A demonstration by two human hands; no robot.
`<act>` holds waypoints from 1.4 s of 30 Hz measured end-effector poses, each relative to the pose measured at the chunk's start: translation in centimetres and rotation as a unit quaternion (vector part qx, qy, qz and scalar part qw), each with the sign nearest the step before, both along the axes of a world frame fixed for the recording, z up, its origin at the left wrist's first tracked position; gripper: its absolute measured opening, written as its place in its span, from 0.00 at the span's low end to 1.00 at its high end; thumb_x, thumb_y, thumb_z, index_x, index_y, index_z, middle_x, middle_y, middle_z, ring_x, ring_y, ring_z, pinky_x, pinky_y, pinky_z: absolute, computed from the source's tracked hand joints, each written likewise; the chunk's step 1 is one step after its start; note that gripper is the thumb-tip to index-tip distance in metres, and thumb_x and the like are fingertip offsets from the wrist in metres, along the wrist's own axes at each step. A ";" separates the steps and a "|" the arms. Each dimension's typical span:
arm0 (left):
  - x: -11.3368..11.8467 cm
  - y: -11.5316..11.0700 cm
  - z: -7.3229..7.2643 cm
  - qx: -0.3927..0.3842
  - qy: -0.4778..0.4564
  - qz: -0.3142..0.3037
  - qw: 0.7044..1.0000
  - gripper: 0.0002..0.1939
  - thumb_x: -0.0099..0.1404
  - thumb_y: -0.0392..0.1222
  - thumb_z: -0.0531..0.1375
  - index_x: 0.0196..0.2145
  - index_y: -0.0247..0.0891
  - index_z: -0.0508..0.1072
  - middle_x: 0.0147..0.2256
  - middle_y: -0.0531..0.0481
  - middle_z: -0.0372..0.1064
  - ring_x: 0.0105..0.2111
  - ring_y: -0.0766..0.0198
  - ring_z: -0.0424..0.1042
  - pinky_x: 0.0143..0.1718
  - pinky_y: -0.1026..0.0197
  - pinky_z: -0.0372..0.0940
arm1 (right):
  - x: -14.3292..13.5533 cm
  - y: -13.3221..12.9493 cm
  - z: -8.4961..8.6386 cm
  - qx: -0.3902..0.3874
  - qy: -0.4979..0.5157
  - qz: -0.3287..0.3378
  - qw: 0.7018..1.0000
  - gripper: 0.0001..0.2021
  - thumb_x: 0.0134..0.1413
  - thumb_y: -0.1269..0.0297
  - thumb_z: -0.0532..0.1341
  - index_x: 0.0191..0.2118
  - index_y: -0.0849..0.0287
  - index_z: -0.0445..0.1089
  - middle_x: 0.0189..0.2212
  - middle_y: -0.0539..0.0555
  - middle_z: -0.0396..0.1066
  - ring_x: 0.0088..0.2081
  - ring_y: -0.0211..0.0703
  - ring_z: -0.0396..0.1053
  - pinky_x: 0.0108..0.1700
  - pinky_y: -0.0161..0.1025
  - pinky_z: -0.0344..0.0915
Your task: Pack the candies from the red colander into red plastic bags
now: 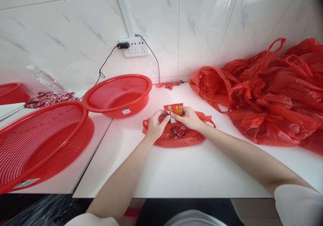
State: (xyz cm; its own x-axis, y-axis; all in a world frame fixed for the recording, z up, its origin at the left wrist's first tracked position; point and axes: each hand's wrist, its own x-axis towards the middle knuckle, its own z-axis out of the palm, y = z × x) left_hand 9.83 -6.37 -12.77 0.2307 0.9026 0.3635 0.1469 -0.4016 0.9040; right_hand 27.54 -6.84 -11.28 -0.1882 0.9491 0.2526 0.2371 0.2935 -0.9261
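Note:
Between my two hands is a small red packet (174, 109) with gold and white print, held upright. My left hand (157, 123) pinches its left side, thumb in front. On the right side, my right hand (189, 118) grips it the same way, and the thumbs nearly meet at its lower edge. Just below lies an open red plastic bag (186, 141) on the white table, with a few dark red packets (178, 131) inside. Part of the bag is hidden behind my hands.
A round red basket (118, 109) stands left of the bag, and a larger red basket (45, 145) nearer on the left. Red plastic bags (272, 91) are heaped at the right. Along the wall are a power strip (135, 47), a bottle (47, 79) and patterned wrappers (50, 100).

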 end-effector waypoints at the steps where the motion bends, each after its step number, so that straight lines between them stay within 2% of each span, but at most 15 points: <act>1: -0.1 0.0 0.0 -0.003 0.003 -0.002 1.000 0.08 0.62 0.45 0.61 0.34 0.38 0.72 0.34 0.49 0.72 0.34 0.63 0.70 0.38 0.62 0.65 | 0.0 0.0 0.0 -0.002 -0.007 -0.006 1.000 0.13 0.50 0.56 0.63 0.29 0.63 0.70 0.24 0.50 0.70 0.27 0.39 0.65 0.32 0.36 0.62; 8: 0.0 0.0 -0.1 -0.018 -0.015 -0.020 1.000 0.07 0.60 0.42 0.62 0.36 0.37 0.73 0.34 0.48 0.72 0.35 0.61 0.70 0.40 0.60 0.65 | -0.2 -0.4 0.1 0.032 -0.038 -0.004 0.999 0.10 0.50 0.59 0.62 0.27 0.61 0.67 0.24 0.49 0.68 0.27 0.39 0.65 0.32 0.36 0.62; 14: 0.1 -0.2 0.1 -0.019 -0.029 -0.020 0.999 0.07 0.59 0.42 0.62 0.36 0.38 0.73 0.34 0.48 0.73 0.34 0.61 0.70 0.39 0.60 0.65 | -0.6 -0.9 0.4 0.057 -0.022 0.005 0.998 0.11 0.54 0.57 0.59 0.29 0.59 0.66 0.25 0.50 0.68 0.29 0.40 0.65 0.33 0.37 0.63; 20: 0.3 -0.2 -0.1 -0.009 0.010 -0.010 1.000 0.06 0.61 0.42 0.62 0.34 0.38 0.73 0.32 0.50 0.72 0.32 0.62 0.70 0.37 0.60 0.65 | -0.4 -0.6 0.5 0.015 -0.033 -0.007 0.999 0.14 0.50 0.60 0.61 0.20 0.57 0.58 0.16 0.45 0.56 0.21 0.35 0.55 0.25 0.34 0.57; 25: 0.4 0.1 -0.4 -0.030 -0.006 -0.006 1.000 0.08 0.60 0.45 0.63 0.35 0.38 0.74 0.34 0.49 0.73 0.35 0.62 0.71 0.39 0.61 0.65 | -0.3 -0.3 0.3 0.035 -0.006 -0.044 0.998 0.16 0.50 0.56 0.61 0.20 0.58 0.58 0.16 0.45 0.55 0.21 0.33 0.52 0.23 0.34 0.54; 28: 0.3 0.3 -0.4 -0.058 -0.015 -0.022 0.998 0.10 0.59 0.45 0.64 0.36 0.38 0.75 0.35 0.49 0.73 0.36 0.62 0.71 0.42 0.60 0.64 | -0.1 -0.3 0.5 0.010 0.043 -0.064 0.997 0.17 0.50 0.53 0.63 0.21 0.58 0.60 0.16 0.45 0.58 0.21 0.33 0.54 0.23 0.34 0.55; 30: 0.2 0.4 -0.5 -0.069 -0.020 -0.030 0.997 0.09 0.59 0.45 0.64 0.35 0.38 0.75 0.34 0.49 0.73 0.36 0.62 0.71 0.42 0.60 0.64 | -0.1 -0.3 0.6 -0.009 0.068 -0.056 0.996 0.16 0.49 0.51 0.64 0.24 0.60 0.65 0.19 0.47 0.64 0.22 0.35 0.59 0.25 0.35 0.59; 33: 0.1 0.4 -0.5 -0.062 -0.036 -0.019 0.997 0.09 0.59 0.46 0.63 0.33 0.38 0.74 0.33 0.50 0.73 0.35 0.62 0.71 0.41 0.60 0.64 | -0.2 0.0 0.1 -0.004 0.093 -0.022 0.995 0.15 0.50 0.53 0.64 0.36 0.62 0.71 0.31 0.53 0.74 0.31 0.41 0.69 0.36 0.38 0.67; 36: 0.1 0.5 -0.7 -0.051 -0.048 0.006 0.998 0.09 0.60 0.47 0.62 0.32 0.38 0.74 0.32 0.51 0.72 0.33 0.63 0.70 0.38 0.62 0.64 | -0.3 0.5 -0.7 -0.007 0.099 0.000 0.995 0.18 0.50 0.55 0.66 0.43 0.62 0.71 0.41 0.58 0.76 0.41 0.46 0.72 0.46 0.42 0.68; 39: 0.0 0.7 -0.8 -0.040 -0.029 0.020 0.999 0.09 0.60 0.46 0.63 0.32 0.38 0.74 0.32 0.51 0.73 0.33 0.63 0.71 0.37 0.62 0.65 | -0.3 0.7 -1.1 -0.026 0.082 -0.002 0.996 0.17 0.49 0.56 0.66 0.41 0.63 0.73 0.40 0.59 0.76 0.42 0.49 0.73 0.46 0.43 0.68; 42: 0.1 0.6 -0.8 -0.025 -0.006 0.024 0.999 0.08 0.60 0.46 0.62 0.33 0.38 0.74 0.32 0.50 0.73 0.33 0.63 0.71 0.37 0.61 0.65 | 0.0 0.6 -0.8 -0.030 0.054 0.012 0.998 0.15 0.50 0.56 0.65 0.38 0.63 0.74 0.36 0.56 0.77 0.37 0.47 0.73 0.43 0.43 0.68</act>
State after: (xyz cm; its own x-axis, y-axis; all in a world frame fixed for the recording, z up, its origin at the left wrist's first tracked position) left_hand 9.89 -5.79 -13.53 0.1831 0.9297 0.3196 0.1542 -0.3482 0.9246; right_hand 27.51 -6.27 -12.06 -0.1849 0.9588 0.2155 0.1285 0.2409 -0.9620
